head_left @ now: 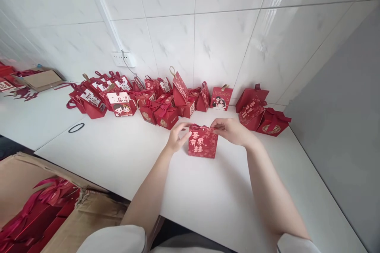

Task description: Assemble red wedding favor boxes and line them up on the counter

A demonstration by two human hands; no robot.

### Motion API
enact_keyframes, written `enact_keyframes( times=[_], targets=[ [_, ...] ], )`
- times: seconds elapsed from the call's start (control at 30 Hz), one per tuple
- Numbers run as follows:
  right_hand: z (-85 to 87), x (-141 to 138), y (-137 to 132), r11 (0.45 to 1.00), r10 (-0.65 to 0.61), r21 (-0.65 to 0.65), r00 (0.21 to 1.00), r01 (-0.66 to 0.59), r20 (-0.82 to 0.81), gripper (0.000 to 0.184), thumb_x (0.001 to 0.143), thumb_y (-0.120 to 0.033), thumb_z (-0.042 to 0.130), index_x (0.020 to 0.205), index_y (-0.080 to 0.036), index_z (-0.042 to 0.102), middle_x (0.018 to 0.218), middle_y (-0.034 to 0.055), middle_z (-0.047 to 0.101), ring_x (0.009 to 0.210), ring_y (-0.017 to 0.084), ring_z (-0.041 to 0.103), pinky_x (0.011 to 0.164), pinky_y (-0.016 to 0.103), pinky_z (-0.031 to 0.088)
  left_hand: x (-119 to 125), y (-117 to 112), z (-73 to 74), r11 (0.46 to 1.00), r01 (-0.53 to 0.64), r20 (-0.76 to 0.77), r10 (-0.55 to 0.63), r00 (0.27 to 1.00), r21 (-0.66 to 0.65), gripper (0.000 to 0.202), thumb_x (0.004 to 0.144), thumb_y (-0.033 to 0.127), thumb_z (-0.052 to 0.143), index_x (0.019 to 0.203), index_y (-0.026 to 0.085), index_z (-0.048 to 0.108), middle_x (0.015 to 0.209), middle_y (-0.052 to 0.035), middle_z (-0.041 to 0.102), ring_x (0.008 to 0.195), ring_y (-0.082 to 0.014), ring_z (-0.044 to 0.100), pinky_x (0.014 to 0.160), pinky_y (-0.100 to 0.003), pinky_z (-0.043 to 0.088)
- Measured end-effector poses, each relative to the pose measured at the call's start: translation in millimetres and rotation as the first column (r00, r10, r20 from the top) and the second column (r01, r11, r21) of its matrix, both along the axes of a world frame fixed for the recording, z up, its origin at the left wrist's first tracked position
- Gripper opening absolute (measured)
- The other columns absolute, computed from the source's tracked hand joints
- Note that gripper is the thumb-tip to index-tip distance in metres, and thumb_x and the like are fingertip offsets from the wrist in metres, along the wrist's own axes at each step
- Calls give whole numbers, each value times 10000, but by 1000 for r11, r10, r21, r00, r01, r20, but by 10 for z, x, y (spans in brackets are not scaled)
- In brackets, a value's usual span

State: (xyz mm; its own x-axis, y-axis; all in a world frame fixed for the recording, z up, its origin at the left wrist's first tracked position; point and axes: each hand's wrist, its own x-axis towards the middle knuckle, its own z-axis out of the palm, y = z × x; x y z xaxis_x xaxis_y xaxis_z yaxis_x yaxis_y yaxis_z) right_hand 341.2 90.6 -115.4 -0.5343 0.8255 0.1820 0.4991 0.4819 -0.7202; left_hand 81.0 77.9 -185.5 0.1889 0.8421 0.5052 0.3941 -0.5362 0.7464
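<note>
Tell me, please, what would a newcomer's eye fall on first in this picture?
First, the small red gift box with pale characters, standing on the white table, its top pinched by the left hand and the right hand. Behind it, a crowded row of red boxes lines the tiled wall. At lower left, a cardboard carton holds red ribbons.

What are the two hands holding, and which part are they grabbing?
The red gift box with gold writing. The left hand pinches its top edge at one end, the right hand at the other.
</note>
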Motion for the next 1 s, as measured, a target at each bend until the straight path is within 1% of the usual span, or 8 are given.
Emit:
enact_keyframes(
  times=[0.1,0.2,0.27,0.4,0.57,0.67,0.83,1.0],
  targets=[
    [51,-130,-136,998,-5,59,1000,3,30,132,851,-269,555,961,-264,628,880,4,709,800,197,670,713,331,510,141,-49,28,986,107,148,-88,985,-128,260,826,379,634,993,180,635,961,-66,661,916,-202,626,842,-329,503],
    [38,-299,-209,994,12,113,1000,-12,2,339,844,-295,599,1178,-294,538,1005,20,699,888,217,673,768,366,520,236,-59,-13,977,127,233,-85,969,-172,241,767,362,701,906,180,628,868,-44,645,829,-188,620,779,-314,504],
    [14,-427,-242,976,30,214,999,-31,11,445,840,-283,611,1267,-294,485,1097,39,673,956,234,660,840,403,504,277,-55,-54,973,142,262,-92,961,-179,230,742,331,720,893,183,628,853,-40,645,816,-190,619,767,-316,504],
    [-8,-569,-256,932,1,361,999,-15,38,358,895,-226,527,1249,-280,527,1063,48,674,939,242,656,915,453,458,323,-66,-73,972,132,278,-74,958,-196,221,730,289,730,902,185,637,862,-37,653,833,-191,620,764,-310,500],
    [51,-367,-213,957,-76,263,979,125,-189,243,900,-271,546,1136,-257,605,918,22,702,817,193,670,783,347,521,313,-102,15,963,117,244,-56,968,-243,245,718,321,759,862,171,631,822,-21,653,791,-160,616,758,-278,494],
    [65,-220,-205,977,-84,163,953,136,-292,239,871,-310,607,1102,-252,617,952,26,714,869,195,682,811,345,538,307,-117,43,963,102,219,-46,975,-251,264,711,311,769,890,167,641,866,-35,670,821,-165,633,763,-267,500],
    [1,-226,-234,989,-93,64,904,131,-417,274,832,-363,662,1075,-242,620,991,47,710,921,211,689,832,362,557,351,-159,92,990,107,254,-79,964,-95,476,773,250,719,1217,215,550,1106,-83,667,1007,-196,647,874,-313,521],
    [-40,-370,-266,961,-194,82,858,263,-476,233,824,-366,677,1008,-231,627,854,26,714,808,189,695,790,334,551,393,-204,130,980,40,56,-52,997,193,225,830,194,645,1055,211,655,1023,-66,693,965,-180,653,890,-324,520]
  ],
)
